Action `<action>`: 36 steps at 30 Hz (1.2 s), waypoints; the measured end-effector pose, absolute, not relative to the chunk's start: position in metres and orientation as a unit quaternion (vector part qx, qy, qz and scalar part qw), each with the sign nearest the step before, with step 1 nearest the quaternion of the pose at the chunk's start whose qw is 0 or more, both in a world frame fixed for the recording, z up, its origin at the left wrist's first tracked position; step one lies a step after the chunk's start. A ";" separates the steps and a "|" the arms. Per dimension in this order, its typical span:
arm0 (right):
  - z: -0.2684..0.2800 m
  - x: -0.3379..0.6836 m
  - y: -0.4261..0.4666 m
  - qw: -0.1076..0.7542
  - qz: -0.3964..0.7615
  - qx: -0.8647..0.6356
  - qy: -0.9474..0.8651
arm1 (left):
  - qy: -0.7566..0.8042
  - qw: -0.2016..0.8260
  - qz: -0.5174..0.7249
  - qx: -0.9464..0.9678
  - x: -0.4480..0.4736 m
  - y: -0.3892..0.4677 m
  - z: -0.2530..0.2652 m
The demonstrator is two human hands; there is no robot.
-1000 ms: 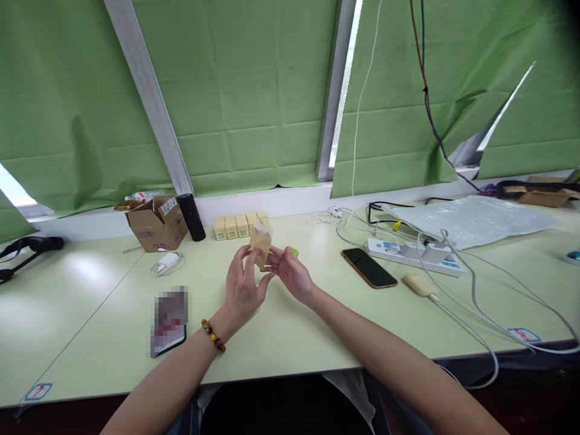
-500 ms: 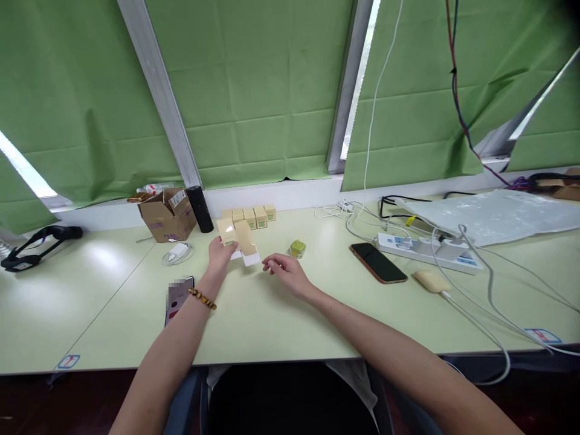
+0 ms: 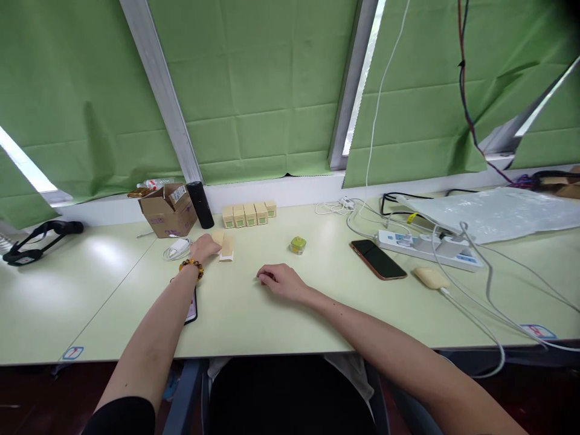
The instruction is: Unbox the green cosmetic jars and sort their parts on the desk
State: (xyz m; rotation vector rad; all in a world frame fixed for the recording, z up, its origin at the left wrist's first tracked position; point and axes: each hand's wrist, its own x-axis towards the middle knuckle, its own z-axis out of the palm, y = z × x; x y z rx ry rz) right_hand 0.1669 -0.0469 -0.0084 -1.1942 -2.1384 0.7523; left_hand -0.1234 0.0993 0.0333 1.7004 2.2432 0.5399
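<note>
left hand on the flattened carton, right hand resting near the jar

from my seat far off i have one view to work with, the head camera. in it the left hand (image 3: 206, 247) reaches forward over the table (image 3: 244, 320) and lies against the left end of a small tan carton (image 3: 227, 246). its fingers are mostly hidden from me, so i cannot tell how far open they are or whether they grip the carton. the carton lies opened out on the tabletop, a white flap facing my side, in front of a row of small tan boxes (image 3: 250, 215).

the right hand (image 3: 281, 281) rests low over the table, fingers curled loosely inward with the thumb near them. i cannot tell whether they pinch anything. just beyond it a jar with a green lid (image 3: 298, 244) stands upright, touched by neither hand.

a coiled white charger (image 3: 179, 248) sits just beside the left hand, and a phone (image 3: 192, 308) is partly covered by the left forearm. well to the right of the right hand i see a second phone (image 3: 378, 260), dark-screened, near a white power strip (image 3: 385, 239).
</note>
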 end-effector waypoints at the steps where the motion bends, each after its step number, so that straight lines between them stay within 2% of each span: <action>1: -0.008 0.167 -0.047 0.285 0.277 -0.445 -0.803 | 0.782 0.119 0.169 0.588 -0.123 0.100 0.031; 13: -0.011 0.166 -0.047 0.277 0.232 -0.436 -0.824 | 0.761 0.013 0.087 0.643 -0.103 0.088 0.026; 18: -0.005 0.169 -0.046 0.297 0.237 -0.428 -0.820 | 0.724 -0.071 0.116 0.677 -0.084 0.072 0.043; 22: 0.005 0.181 -0.039 0.352 0.204 -0.461 -0.788 | 0.676 -0.155 0.176 0.698 -0.063 0.052 0.057; 26: 0.017 0.207 -0.022 0.423 0.088 -0.555 -0.711 | 0.610 -0.134 0.216 0.750 -0.036 0.025 0.058; 29: 0.018 0.228 -0.004 0.419 0.012 -0.614 -0.669 | 0.558 -0.099 0.227 0.792 -0.016 0.006 0.048; 34: 0.000 0.247 0.020 0.306 0.065 -0.696 -0.647 | 0.505 -0.005 0.265 0.822 0.001 -0.009 0.024; 36: -0.007 0.248 0.024 0.285 0.100 -0.704 -0.643 | 0.491 0.034 0.292 0.820 0.002 -0.009 0.015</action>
